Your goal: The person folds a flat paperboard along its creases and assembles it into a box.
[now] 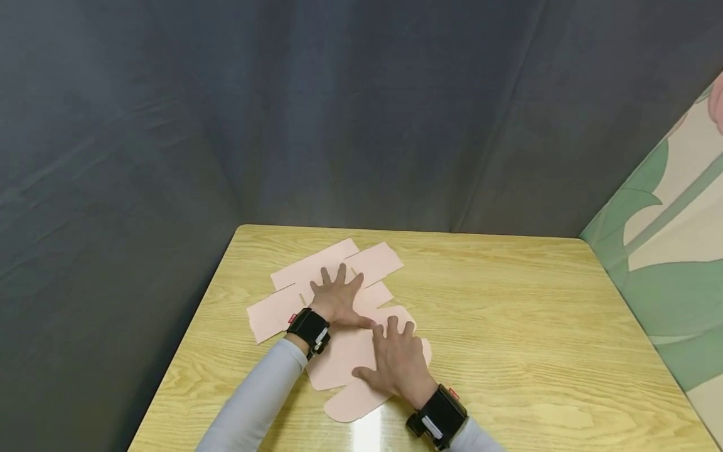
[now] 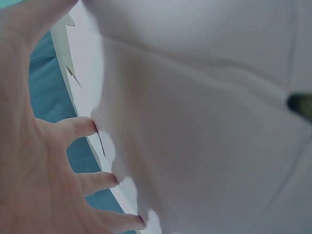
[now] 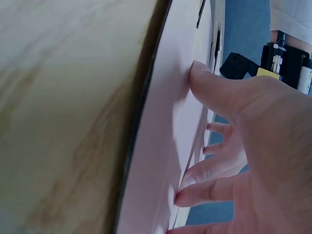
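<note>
A pale pink sheet of flat cardboard (image 1: 333, 364) lies on the table, cut like an unfolded box. Rectangular flaps with slits between them spread at its far end; rounded flaps are at its near and right sides. My left hand (image 1: 337, 302) rests palm down with fingers spread across the flaps. Nearer to me, my right hand (image 1: 400, 361) touches the rounded part, fingers spread. The thumb of the left hand reaches close to the right fingertips. In the right wrist view, the fingertips touch the pink surface (image 3: 156, 141). Creases cross the cardboard (image 2: 195, 122) in the left wrist view.
The light wooden table (image 1: 536, 314) extends to the right of the cardboard. Behind it and on the left hangs a dark curtain (image 1: 367, 113). A leaf-patterned surface (image 1: 672, 295) borders the right edge. Each wrist wears a black strapped device (image 1: 309, 329).
</note>
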Demonstrator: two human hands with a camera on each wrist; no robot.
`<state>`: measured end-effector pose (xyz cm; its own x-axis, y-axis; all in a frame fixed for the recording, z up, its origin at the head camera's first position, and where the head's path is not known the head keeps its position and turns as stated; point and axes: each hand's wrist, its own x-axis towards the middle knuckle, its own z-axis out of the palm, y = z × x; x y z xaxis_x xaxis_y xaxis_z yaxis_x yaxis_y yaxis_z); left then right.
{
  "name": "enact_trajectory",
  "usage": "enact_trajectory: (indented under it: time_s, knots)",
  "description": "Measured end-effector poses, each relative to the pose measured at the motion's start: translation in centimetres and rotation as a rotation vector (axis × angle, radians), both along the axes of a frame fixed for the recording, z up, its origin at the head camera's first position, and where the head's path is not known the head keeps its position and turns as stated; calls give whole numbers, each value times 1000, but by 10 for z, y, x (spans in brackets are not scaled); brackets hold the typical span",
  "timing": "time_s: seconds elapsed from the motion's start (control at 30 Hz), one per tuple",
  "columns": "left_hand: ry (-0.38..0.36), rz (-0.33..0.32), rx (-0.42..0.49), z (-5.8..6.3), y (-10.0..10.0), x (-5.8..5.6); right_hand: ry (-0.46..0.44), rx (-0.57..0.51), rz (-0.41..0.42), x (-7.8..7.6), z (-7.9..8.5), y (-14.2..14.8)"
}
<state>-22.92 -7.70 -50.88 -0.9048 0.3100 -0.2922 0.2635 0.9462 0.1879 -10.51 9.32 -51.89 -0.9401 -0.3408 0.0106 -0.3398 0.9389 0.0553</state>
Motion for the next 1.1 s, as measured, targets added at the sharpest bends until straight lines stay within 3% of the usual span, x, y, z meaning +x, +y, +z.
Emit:
enact_trajectory:
  time_s: [0.3,0.5,0.87,1.1]
  knots:
    - [-34,-45,-5,-7,12,-10,27,21,-43,6,-1,1]
    - [-13,-99,-12,-5,16,-9,-14,47,-74,11,0,0]
    - [28,-192,-41,-2,32,-10,9,129,-99,21,5,-1]
    - [29,-238,-63,1,39,-5,34,184,-125,29,5,-4]
